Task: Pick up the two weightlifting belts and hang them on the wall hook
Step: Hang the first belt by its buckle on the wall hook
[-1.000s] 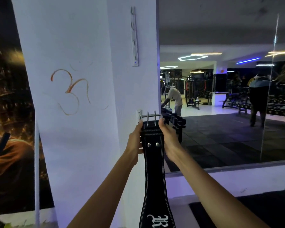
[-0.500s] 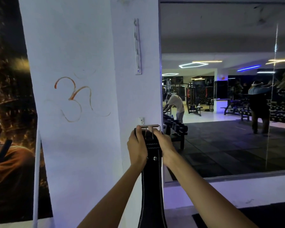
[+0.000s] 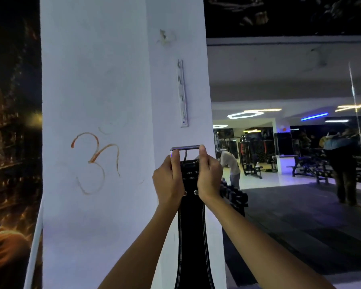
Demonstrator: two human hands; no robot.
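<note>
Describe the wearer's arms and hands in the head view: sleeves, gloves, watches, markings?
Both forearms are bare up to the frame edge: no sleeves visible. The left hand and right hand wear no gloves, and no rings, watch, wristband or markings show. Fingernails are short and unpainted.

A gym: wall mirror (image 3: 290, 184), dumbbell rack (image 3: 234, 195), benches (image 3: 304, 165) and weight machines (image 3: 250, 155) reflected beyond

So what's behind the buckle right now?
Through the buckle only bare white pillar shows; the hook rack is higher up. Both hands and the belt cover the wall below.
</note>
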